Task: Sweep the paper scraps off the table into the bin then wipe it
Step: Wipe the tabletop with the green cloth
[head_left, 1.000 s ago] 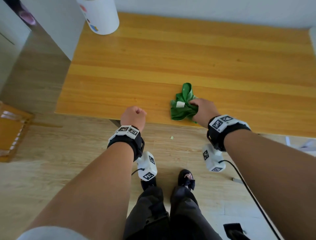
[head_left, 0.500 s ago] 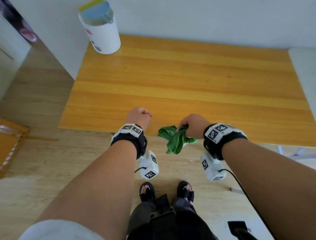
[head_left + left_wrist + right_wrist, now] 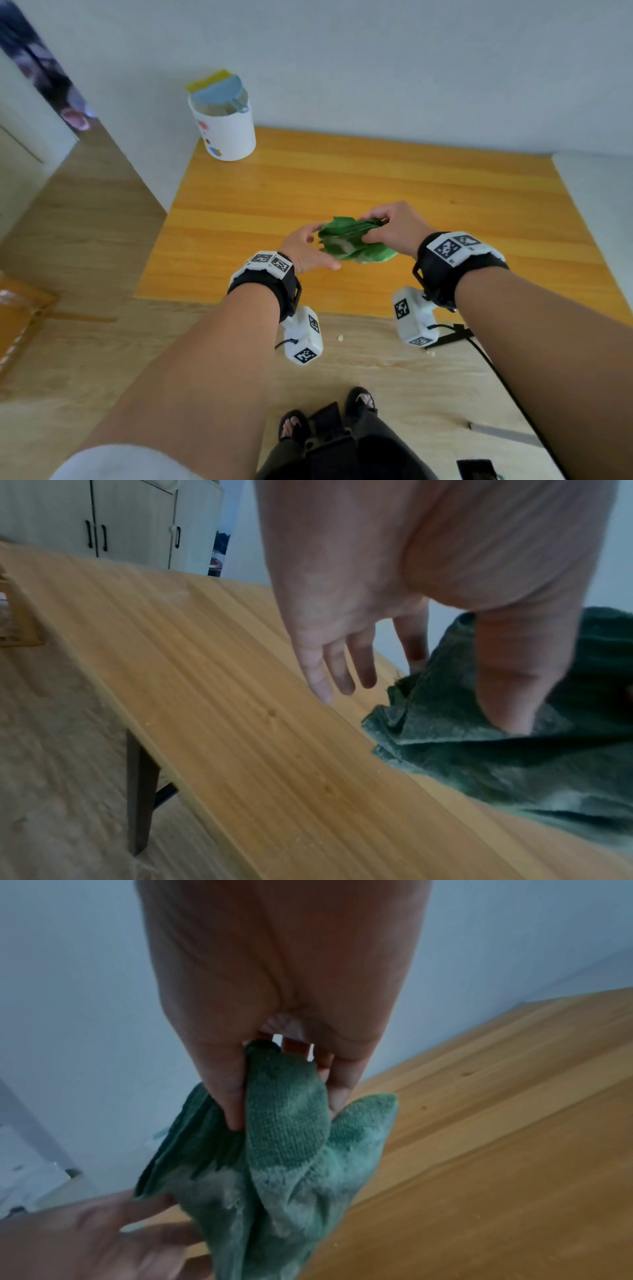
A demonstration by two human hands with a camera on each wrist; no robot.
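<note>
A crumpled green cloth (image 3: 352,240) hangs just above the orange wooden table (image 3: 342,178), near its front edge. My right hand (image 3: 376,222) pinches the cloth's top between thumb and fingers, plain in the right wrist view (image 3: 286,1112) where the cloth (image 3: 284,1137) dangles below. My left hand (image 3: 318,246) is at the cloth's left side with straight fingers, thumb under it. In the left wrist view that hand (image 3: 462,693) touches the cloth (image 3: 514,750) with thumb and forefinger while the other fingers stay free. No paper scraps show on the tabletop (image 3: 240,696).
A white bin (image 3: 222,133) with yellow and blue things in it stands on the table's far left corner. Two small scraps (image 3: 339,338) lie on the floor below the front edge. A wooden piece of furniture (image 3: 17,325) stands at the left, and a black cable (image 3: 496,370) runs at the right.
The right hand has lifted the cloth from the table's front edge up and further over the table. The left fist has opened and come to the cloth.
</note>
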